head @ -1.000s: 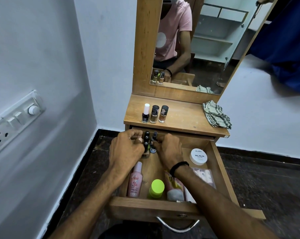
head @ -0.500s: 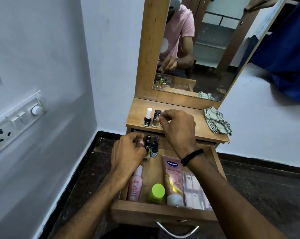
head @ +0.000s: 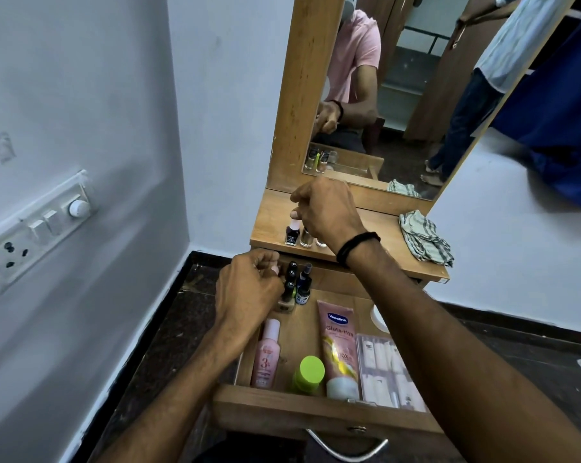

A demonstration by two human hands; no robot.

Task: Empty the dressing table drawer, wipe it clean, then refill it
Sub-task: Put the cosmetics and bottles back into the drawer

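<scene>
The wooden drawer (head: 315, 412) is pulled out under the dressing table top (head: 376, 228). It holds a pink bottle (head: 265, 355), a green-capped bottle (head: 310, 372), a Vaseline tube (head: 339, 349), a clear packet (head: 382, 365), a white jar (head: 379, 320) and several small dark-capped bottles (head: 297, 282) at the back left. My left hand (head: 249, 289) curls round one of those small bottles. My right hand (head: 325, 212) hovers with curled fingers over three nail polish bottles (head: 302, 237) on the top, hiding their caps. What it holds is hidden.
A checked cloth (head: 422, 240) lies on the right of the table top. The mirror (head: 399, 95) stands behind it and reflects a second person. A switch panel (head: 38, 225) is on the left wall. A blue fabric (head: 556, 111) hangs at the right.
My right hand left the back of the drawer and rose to the table top, now above the row of bottles. My left hand stayed at the small bottles. The camera tilted up.
</scene>
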